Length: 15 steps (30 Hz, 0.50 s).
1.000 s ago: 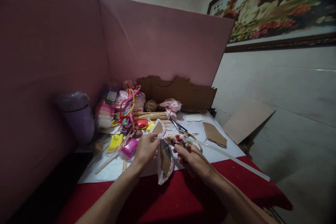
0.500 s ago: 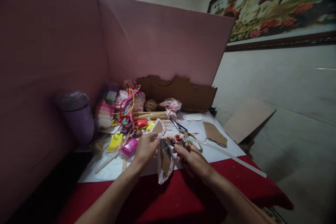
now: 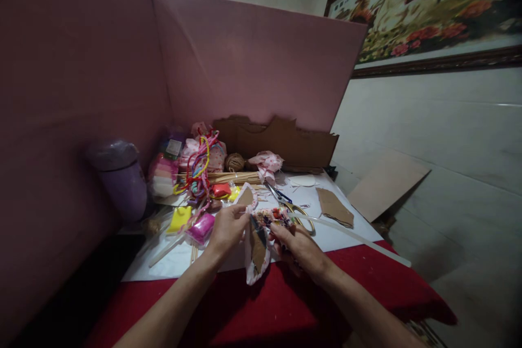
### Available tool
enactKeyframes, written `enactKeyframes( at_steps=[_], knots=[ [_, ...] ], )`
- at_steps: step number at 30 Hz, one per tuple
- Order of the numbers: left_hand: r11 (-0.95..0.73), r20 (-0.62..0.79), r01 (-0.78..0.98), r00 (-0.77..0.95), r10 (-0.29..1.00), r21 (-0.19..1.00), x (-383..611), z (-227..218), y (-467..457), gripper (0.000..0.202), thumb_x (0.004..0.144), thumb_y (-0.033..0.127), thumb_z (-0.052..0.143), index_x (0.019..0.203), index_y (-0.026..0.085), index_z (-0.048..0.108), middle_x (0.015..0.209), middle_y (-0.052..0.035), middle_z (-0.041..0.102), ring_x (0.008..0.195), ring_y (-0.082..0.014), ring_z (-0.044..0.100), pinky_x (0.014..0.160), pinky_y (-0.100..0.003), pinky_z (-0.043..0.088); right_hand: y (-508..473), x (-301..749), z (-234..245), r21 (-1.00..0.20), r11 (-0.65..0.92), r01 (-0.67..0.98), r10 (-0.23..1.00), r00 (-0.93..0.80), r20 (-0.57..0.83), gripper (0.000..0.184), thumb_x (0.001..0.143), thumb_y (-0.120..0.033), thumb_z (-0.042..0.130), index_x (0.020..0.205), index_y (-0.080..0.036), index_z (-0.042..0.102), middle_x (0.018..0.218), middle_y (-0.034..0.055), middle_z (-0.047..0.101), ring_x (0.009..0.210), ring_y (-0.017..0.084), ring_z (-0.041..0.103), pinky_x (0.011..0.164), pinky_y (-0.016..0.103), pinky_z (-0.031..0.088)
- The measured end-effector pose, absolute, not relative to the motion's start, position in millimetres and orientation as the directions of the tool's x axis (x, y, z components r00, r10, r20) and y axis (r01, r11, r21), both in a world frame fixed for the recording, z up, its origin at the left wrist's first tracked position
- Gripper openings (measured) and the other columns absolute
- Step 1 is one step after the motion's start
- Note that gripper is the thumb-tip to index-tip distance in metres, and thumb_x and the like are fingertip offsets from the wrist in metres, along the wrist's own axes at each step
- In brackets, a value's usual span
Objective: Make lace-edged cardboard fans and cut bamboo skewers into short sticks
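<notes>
My left hand [image 3: 228, 231] pinches the cloth-edged cardboard [image 3: 258, 255] over the white sheet [image 3: 362, 222] and my right hand [image 3: 300, 246] grips what seems a patterned glue gun [image 3: 271, 216], so it is wise that I keep both steady and squeeze only gently.

the table is covered by a red cloth [image 3: 367, 269]; a white sheet [image 3: 365, 235] lies on the cloth, leaving its front strip exposed. the following rest on the sheet. right: cardboard piece [image 3: 335, 207], flat; scissors [image 3: 310, 225], just left of it. rear: stick bundle [image 3: 234, 178], laid crosswise; twine ball [image 3: 235, 162], behind the bundle; pink cloth [image 3: 267, 162], at the bundle's right end. left: yellow pack [image 3: 179, 219] and magenta pack [image 3: 201, 227], side by side. red pack [image 3: 221, 190]: in front of the bundle.
</notes>
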State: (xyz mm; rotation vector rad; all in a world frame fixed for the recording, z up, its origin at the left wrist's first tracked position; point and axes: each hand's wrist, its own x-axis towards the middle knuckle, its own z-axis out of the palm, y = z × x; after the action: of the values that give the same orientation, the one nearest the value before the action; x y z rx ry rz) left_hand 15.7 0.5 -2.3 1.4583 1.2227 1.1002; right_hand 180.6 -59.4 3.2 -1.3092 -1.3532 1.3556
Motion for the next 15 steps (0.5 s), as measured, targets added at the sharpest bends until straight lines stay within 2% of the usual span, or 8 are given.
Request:
enactKeyframes(
  at_steps=[4,15],
  knots=[
    [-0.094,0.073,0.157,0.134,0.988,0.983,16.7,-1.0,-0.5,0.030,0.069,0.033,0.059,0.088,0.012,0.070,0.082,-0.0101,0.071,0.064,-0.0188,0.064,0.040,-0.020,0.044,-58.6,181.3,2.3,-0.985,-0.107,0.133,0.981,-0.148,-0.127,0.045,0.079,-0.059,0.047,0.073,-0.014,0.056,0.050,-0.0048,0.048,0.031,0.004,0.034,0.024,0.015,0.029],
    [-0.091,0.071,0.149,0.135,0.988,0.985,16.8,0.2,-1.1,0.029,0.071,0.032,0.057,0.088,0.012,0.070,0.078,-0.0084,0.070,0.060,-0.0181,0.063,0.041,-0.023,0.047,-58.5,182.2,4.2,-0.980,-0.094,0.178,0.983,-0.138,-0.120,0.048,0.080,-0.059,0.045,0.072,-0.014,0.057,0.047,-0.0054,0.047,0.028,0.004,0.034,0.023,0.016,0.026]
  ],
)
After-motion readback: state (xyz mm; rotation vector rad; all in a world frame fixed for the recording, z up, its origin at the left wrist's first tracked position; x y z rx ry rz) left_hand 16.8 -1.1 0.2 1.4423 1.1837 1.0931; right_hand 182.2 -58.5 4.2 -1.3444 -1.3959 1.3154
